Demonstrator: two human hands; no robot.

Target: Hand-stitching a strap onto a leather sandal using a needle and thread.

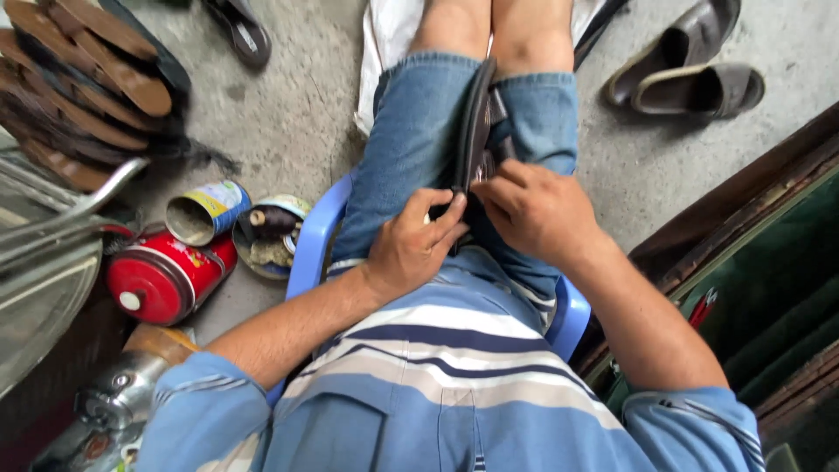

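While hands (476, 223) grip a sandal (476, 122), concrete floor (297, 114) (grey, stained) lies below.

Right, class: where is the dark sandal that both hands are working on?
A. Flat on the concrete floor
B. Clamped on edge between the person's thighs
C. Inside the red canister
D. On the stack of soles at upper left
B: the sandal stands on edge between the thighs in denim shorts, with the left hand and right hand gripping its near end.
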